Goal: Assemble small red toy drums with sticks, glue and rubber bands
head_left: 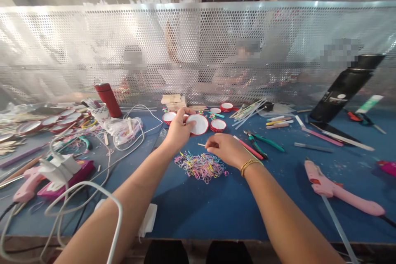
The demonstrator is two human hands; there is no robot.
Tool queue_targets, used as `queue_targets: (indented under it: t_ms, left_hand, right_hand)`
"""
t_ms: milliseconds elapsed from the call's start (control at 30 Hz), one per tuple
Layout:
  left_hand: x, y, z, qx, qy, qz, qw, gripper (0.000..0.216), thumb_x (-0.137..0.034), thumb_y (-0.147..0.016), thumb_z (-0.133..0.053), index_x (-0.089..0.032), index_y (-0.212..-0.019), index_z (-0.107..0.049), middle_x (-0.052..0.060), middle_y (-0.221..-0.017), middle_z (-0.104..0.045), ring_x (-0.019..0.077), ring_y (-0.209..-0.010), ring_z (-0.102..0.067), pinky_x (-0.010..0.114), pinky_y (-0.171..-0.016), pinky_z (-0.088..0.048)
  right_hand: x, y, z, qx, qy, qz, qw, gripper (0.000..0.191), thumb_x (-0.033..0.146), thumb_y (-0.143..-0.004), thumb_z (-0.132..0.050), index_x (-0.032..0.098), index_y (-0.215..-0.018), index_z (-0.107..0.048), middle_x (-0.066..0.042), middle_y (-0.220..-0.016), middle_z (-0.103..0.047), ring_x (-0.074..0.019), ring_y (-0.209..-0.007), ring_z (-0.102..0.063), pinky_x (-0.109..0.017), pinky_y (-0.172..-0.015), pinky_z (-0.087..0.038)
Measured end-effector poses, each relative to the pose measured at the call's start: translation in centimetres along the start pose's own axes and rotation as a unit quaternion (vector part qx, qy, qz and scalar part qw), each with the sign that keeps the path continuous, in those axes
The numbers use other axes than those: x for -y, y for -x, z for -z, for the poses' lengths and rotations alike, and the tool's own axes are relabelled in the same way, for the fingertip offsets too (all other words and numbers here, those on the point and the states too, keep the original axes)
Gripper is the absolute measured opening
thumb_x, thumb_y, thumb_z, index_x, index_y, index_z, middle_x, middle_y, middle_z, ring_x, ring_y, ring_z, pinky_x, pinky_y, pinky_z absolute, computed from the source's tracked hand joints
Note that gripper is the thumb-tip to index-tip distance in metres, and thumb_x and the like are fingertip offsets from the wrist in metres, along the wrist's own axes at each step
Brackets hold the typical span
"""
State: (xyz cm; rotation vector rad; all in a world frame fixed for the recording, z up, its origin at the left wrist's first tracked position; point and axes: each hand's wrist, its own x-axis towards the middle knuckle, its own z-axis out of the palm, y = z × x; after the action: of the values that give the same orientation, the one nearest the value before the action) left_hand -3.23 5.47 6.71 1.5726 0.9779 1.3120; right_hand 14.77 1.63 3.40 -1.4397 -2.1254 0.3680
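My left hand [183, 128] is closed on the edge of a small red-rimmed drum [198, 125], its round white face tilted toward me. To its right, my right hand [227, 148] has its fingers bent in a pinch; a short, thin wooden stick [201, 144] pokes out at the fingertips. A loose heap of coloured rubber bands [200, 167] lies on the blue table just below both hands. Close behind them stand more red drums with white faces, one at the right [218, 125] and another at the left [169, 117].
Green-handled pliers [268, 142] and a pink glue gun [340, 194] lie to the right, near a black bottle [343, 90]. White cables [108, 165] loop across the left side and over my left forearm. A perforated metal screen [198, 49] stands behind, with people beyond it.
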Motion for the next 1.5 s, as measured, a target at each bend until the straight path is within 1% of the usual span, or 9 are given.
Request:
queue_targets:
  t_ms: [233, 367, 600, 733, 900, 1067, 1200, 1367, 1500]
  left_hand:
    - [0.0, 0.2, 0.0, 0.013, -0.061, -0.051, 0.997, 0.014, -0.013, -0.079, -0.053, -0.020, -0.087, -0.063, -0.002, -0.070, -0.055, 0.0099, -0.056, -0.044, 0.022, -0.054, -0.035]
    - [0.0, 0.1, 0.1, 0.031, -0.077, -0.048, 0.995, 0.016, -0.013, -0.078, -0.051, -0.018, -0.077, -0.066, -0.002, -0.062, -0.054, 0.0108, -0.054, -0.041, 0.023, -0.055, -0.031]
    - [0.3, -0.1, 0.2, 0.023, -0.090, -0.051, 0.994, 0.017, -0.014, -0.078, -0.051, -0.018, -0.075, -0.067, -0.002, -0.061, -0.054, 0.0113, -0.055, -0.042, 0.024, -0.056, -0.031]
    - [0.1, -0.1, 0.3, 0.018, -0.109, -0.056, 0.992, 0.019, -0.011, -0.078, -0.049, -0.017, -0.075, -0.067, -0.002, -0.063, -0.056, 0.0106, -0.055, -0.043, 0.023, -0.057, -0.034]
    - [0.2, -0.1, 0.3, 0.024, -0.108, -0.057, 0.992, 0.020, -0.010, -0.080, -0.048, -0.018, -0.076, -0.066, -0.002, -0.063, -0.056, 0.0107, -0.056, -0.044, 0.023, -0.057, -0.036]
    - [0.6, -0.3, 0.5, 0.039, -0.107, -0.068, 0.991, 0.018, -0.011, -0.081, -0.048, -0.018, -0.080, -0.065, -0.002, -0.067, -0.056, 0.0108, -0.059, -0.045, 0.023, -0.059, -0.037]
    - [0.6, -0.3, 0.5, 0.043, -0.089, -0.074, 0.992, 0.013, -0.009, -0.078, -0.048, -0.018, -0.076, -0.058, -0.002, -0.069, -0.053, 0.0103, -0.060, -0.045, 0.023, -0.059, -0.036]
    - [0.3, -0.2, 0.4, 0.031, -0.107, -0.060, 0.992, 0.008, -0.012, -0.075, -0.054, -0.018, -0.078, -0.058, -0.003, -0.068, -0.052, 0.0109, -0.060, -0.044, 0.024, -0.059, -0.037]
    - [-0.2, 0.2, 0.2, 0.050, -0.172, -0.070, 0.981, 0.010, -0.019, -0.074, -0.065, -0.018, -0.084, -0.065, -0.001, -0.077, -0.060, 0.0120, -0.066, -0.047, 0.027, -0.066, -0.039]
  right_hand:
    - [1.0, 0.0, -0.7, 0.068, 0.113, -0.023, 0.991, 0.012, 0.023, -0.079, -0.067, 0.021, -0.068, -0.070, -0.006, -0.077, -0.072, -0.0202, -0.072, -0.065, -0.031, -0.067, -0.044]
    - [1.0, 0.0, -0.6, 0.055, 0.122, -0.016, 0.991, 0.014, 0.018, -0.080, -0.060, 0.021, -0.070, -0.069, -0.007, -0.077, -0.072, -0.0201, -0.071, -0.063, -0.030, -0.064, -0.041]
    - [0.6, 0.0, 0.1, 0.037, 0.009, -0.025, 0.999, 0.011, 0.024, -0.086, -0.058, 0.020, -0.079, -0.066, -0.005, -0.082, -0.072, -0.0177, -0.072, -0.062, -0.028, -0.064, -0.039]
    - [0.5, 0.0, 0.1, 0.047, -0.041, -0.026, 0.998, 0.012, 0.020, -0.088, -0.054, 0.020, -0.078, -0.061, -0.004, -0.082, -0.072, -0.0160, -0.072, -0.063, -0.027, -0.065, -0.041]
    - [0.7, 0.1, 0.2, 0.072, -0.130, -0.041, 0.988, 0.013, 0.018, -0.090, -0.049, 0.020, -0.080, -0.056, -0.003, -0.081, -0.071, -0.0145, -0.066, -0.064, -0.026, -0.063, -0.044]
    - [1.0, 0.2, 0.5, 0.062, -0.194, -0.040, 0.978, 0.010, 0.018, -0.089, -0.051, 0.020, -0.081, -0.057, -0.002, -0.080, -0.071, -0.0135, -0.067, -0.066, -0.026, -0.066, -0.046]
    - [0.9, 0.1, 0.6, 0.059, -0.221, -0.032, 0.973, 0.010, 0.017, -0.088, -0.051, 0.020, -0.081, -0.057, -0.001, -0.076, -0.069, -0.0128, -0.063, -0.065, -0.026, -0.063, -0.045]
    - [0.5, -0.1, 0.5, 0.038, -0.293, -0.008, 0.955, 0.009, 0.025, -0.088, -0.053, 0.020, -0.081, -0.055, 0.000, -0.076, -0.065, -0.0110, -0.056, -0.058, -0.027, -0.059, -0.045]
    - [0.4, -0.2, 0.4, -0.003, -0.324, 0.008, 0.946, 0.011, 0.030, -0.087, -0.056, 0.020, -0.082, -0.056, 0.001, -0.076, -0.064, -0.0108, -0.058, -0.056, -0.027, -0.060, -0.045]
